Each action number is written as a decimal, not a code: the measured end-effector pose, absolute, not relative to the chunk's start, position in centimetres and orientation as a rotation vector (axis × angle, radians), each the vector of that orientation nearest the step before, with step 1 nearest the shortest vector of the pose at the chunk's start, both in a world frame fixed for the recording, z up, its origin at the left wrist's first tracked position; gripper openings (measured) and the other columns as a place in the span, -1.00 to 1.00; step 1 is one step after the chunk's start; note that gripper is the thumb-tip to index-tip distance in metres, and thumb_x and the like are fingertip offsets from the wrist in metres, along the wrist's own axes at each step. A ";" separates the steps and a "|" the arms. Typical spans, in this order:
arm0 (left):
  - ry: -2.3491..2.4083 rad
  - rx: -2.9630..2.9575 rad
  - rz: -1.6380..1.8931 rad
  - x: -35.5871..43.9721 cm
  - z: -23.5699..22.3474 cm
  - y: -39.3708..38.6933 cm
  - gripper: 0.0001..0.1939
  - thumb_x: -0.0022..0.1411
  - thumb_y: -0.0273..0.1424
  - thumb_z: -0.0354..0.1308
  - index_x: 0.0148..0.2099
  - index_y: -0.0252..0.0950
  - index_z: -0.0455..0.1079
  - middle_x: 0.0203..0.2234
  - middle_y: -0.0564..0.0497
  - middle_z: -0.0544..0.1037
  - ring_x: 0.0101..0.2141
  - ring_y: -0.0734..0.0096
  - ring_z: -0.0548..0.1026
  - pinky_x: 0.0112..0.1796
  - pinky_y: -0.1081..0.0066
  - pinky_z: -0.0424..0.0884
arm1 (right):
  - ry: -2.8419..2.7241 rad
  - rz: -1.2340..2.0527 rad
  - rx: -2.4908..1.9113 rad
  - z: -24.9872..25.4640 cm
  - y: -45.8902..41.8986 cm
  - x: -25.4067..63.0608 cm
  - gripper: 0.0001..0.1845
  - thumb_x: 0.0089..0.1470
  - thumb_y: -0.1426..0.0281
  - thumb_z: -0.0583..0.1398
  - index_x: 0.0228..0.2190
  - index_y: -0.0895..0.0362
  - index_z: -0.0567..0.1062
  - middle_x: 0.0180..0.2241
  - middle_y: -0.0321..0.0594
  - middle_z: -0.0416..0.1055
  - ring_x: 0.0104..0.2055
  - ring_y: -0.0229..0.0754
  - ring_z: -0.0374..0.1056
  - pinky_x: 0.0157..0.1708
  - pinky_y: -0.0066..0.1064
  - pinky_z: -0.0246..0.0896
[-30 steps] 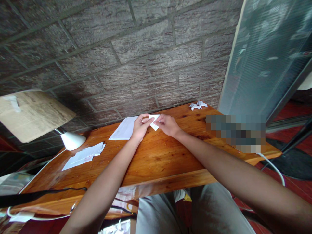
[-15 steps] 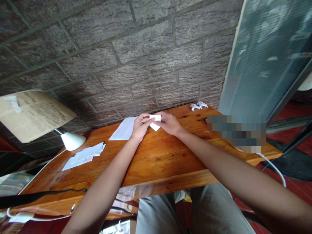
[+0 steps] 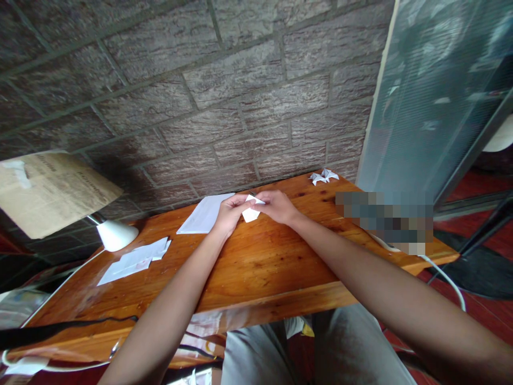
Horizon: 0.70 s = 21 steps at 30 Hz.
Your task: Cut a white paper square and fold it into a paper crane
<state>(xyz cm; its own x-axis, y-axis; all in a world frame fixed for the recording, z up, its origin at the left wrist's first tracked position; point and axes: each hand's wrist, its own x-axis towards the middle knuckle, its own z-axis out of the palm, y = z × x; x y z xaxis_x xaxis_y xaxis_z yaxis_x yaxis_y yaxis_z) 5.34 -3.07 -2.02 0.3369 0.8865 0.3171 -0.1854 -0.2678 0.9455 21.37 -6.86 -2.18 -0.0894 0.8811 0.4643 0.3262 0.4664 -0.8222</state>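
Note:
A small piece of folded white paper [image 3: 250, 215] is pinched between my two hands above the middle of the wooden table. My left hand [image 3: 231, 215] is closed on its left side, thumb across the front. From the right, my right hand [image 3: 281, 206] grips its upper right corner with thumb and fingers. The fingers behind the paper are partly hidden. Just behind my left hand lies a stack of white paper [image 3: 202, 215]. Folded paper figures [image 3: 324, 176] stand at the table's back right.
At the left stands a lamp with a white base [image 3: 117, 235] and a brown paper shade [image 3: 56, 192]. White paper slips [image 3: 134, 259] lie before it. A blurred-out object [image 3: 387, 216] occupies the table's right end. A stone-patterned wall [image 3: 240, 107] rises behind the wooden table [image 3: 260, 267].
The folded paper has been turned and tilted between my fingers; its downward point no longer shows. My hands stay in nearly the same place, and the view has shifted slightly.

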 end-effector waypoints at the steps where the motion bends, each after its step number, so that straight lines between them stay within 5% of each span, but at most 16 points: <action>1: 0.679 1.477 1.189 5.3 -2.0 -3.1 -0.71 -0.17 -0.32 0.45 -0.33 -0.32 0.56 -0.47 0.00 0.60 -0.48 0.45 0.49 -0.40 0.44 0.36 | -1.658 0.659 -1.063 -2.2 -6.9 21.4 -0.84 -0.02 0.34 0.24 -0.43 0.18 0.58 -0.46 -0.31 0.52 -0.40 -0.28 0.38 -0.39 -0.52 0.20; 11: 0.649 1.346 1.223 5.3 -1.6 -3.4 -0.61 -0.21 -0.35 0.48 -0.26 -0.30 0.56 -0.35 -0.04 0.64 -0.35 0.37 0.57 -0.21 0.35 0.44 | -1.209 1.134 -1.007 -1.5 -7.2 21.4 -0.84 -0.06 0.41 0.29 -0.34 0.17 0.56 -0.34 -0.21 0.56 -0.34 -0.29 0.43 -0.39 -0.53 0.26; 21: 0.687 1.312 1.228 5.3 -1.6 -3.4 -0.66 -0.21 -0.34 0.48 -0.31 -0.32 0.58 -0.41 -0.03 0.63 -0.37 0.37 0.55 -0.24 0.36 0.45 | -1.176 1.128 -1.015 -1.3 -7.3 21.1 -0.89 -0.04 0.45 0.27 -0.37 0.17 0.56 -0.36 -0.23 0.56 -0.34 -0.30 0.42 -0.41 -0.55 0.25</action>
